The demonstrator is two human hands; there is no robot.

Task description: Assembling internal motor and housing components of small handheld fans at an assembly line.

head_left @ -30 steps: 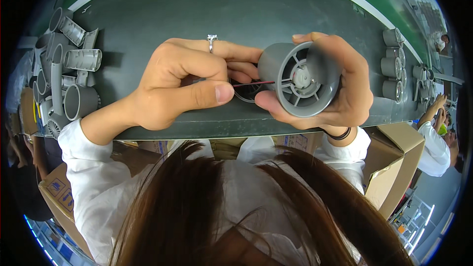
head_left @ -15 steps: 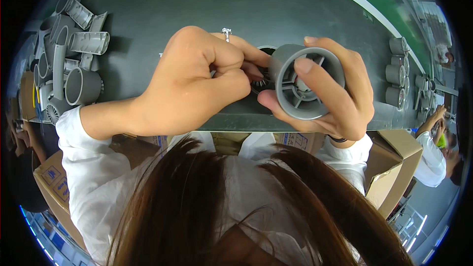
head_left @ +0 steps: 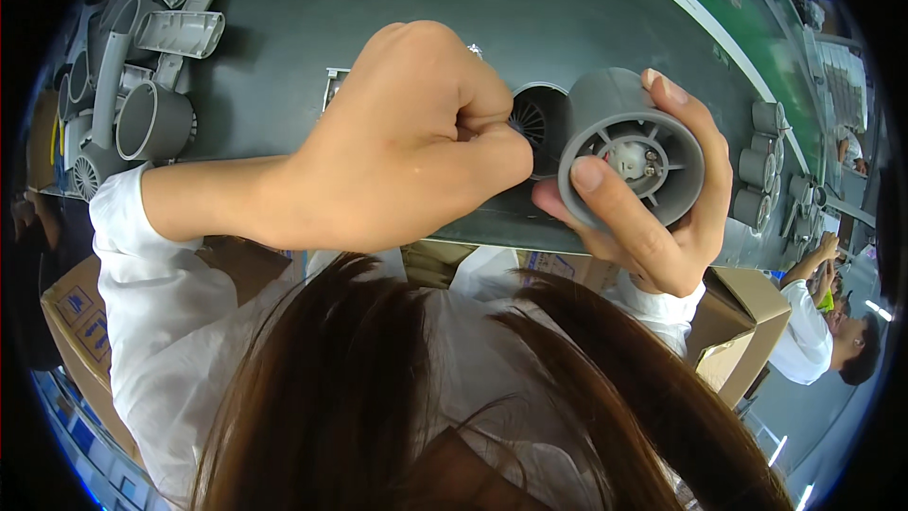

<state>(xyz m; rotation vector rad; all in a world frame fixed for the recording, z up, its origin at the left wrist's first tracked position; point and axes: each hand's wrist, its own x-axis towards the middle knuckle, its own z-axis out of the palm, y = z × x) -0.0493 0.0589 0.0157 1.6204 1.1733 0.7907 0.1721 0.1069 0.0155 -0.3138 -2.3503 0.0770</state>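
My right hand (head_left: 686, 199) is wrapped round a short grey plastic cylinder (head_left: 605, 99), its thumb reaching over the rim. Spokes inside the cylinder carry a round motor (head_left: 629, 161) with small metal terminals, facing me. My left hand (head_left: 407, 142) is closed, knuckles up, beside a grey hair dryer housing (head_left: 563, 90) whose round mouth shows a slotted grille. Its fingertips are at the housing's left side, and the hand hides most of the grip. The cylinder is at the housing's right, covering part of its mouth. A pale part's end (head_left: 335, 85) peeks out behind my left wrist.
Several grey housings (head_left: 156, 123) and half-round handle shells (head_left: 180, 33) are heaped on the dark table (head_left: 312, 0) at left. At right stand several short grey cylinders (head_left: 755, 167). Open cardboard boxes (head_left: 742, 312) flank my lap. A person in white (head_left: 804, 341) works far right.
The cylinder has tipped so that its motor shows more fully, and my right thumb has shifted toward the rim. My left hand has moved slightly right in the picture; the whole view has shifted too.
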